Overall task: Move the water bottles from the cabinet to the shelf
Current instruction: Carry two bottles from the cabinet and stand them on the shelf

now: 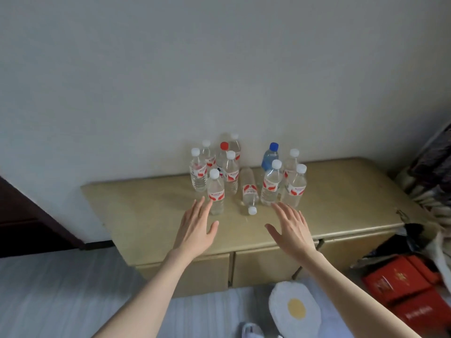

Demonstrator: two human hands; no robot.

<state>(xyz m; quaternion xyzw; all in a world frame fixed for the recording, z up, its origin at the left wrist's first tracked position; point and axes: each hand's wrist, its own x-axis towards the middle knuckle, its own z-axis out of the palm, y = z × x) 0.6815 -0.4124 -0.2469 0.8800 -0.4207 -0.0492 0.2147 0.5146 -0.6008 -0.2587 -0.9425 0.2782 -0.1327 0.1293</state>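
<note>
Several clear water bottles with white caps and red labels stand on the beige cabinet top (136, 203) near the wall. One bottle (249, 191) lies on its side, cap toward me. A red-capped bottle (223, 152) and a blue bottle (270, 156) stand at the back. My left hand (195, 228) is stretched out flat, fingertips next to the nearest upright bottle (216, 193). My right hand (291, 228) is spread open just in front of two upright bottles (271, 184). Neither hand holds anything. No shelf is in view.
The cabinet has drawer fronts (207, 274) below its top. A fried-egg cushion (295, 308) lies on the floor in front. Red boxes (402, 286) and dark bags sit at the right. A dark wooden edge (29, 215) is at the left.
</note>
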